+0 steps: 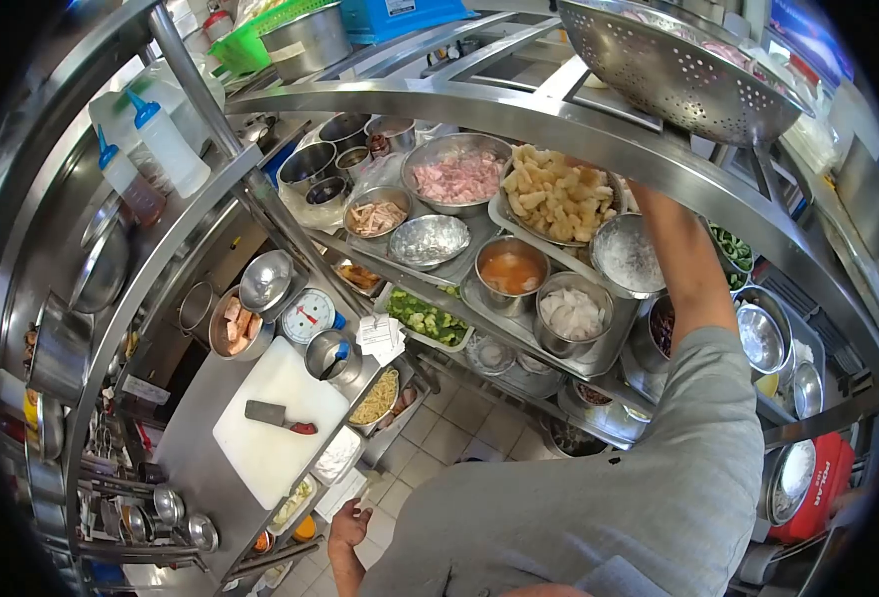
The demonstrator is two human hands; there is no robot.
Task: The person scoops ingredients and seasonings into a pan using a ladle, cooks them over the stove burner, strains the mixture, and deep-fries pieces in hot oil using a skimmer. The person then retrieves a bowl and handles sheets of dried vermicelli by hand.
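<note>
My left hand [348,522] hangs low beside the counter with its fingers loosely bent and apart. A white flat piece [343,493] is just above its fingertips; I see no grip on it. My right forearm [673,249] reaches up under the metal shelf rail, next to a bowl heaped with golden, fried-looking pieces [559,194]. The rail hides most of that hand, so its fingers and anything in them cannot be made out. Near this arm stand a bowl dusted with white powder [627,257], a pot of sliced white pieces [572,313] and a pot of orange liquid [512,271].
A cleaver [265,412] lies on the white cutting board [245,453]. Beyond it are a dial scale [309,314] and paper tickets [381,338]. A tray of green vegetables [425,313] and a bowl of pink meat [459,177] sit on the rack. Overhead is a steel colander [683,75].
</note>
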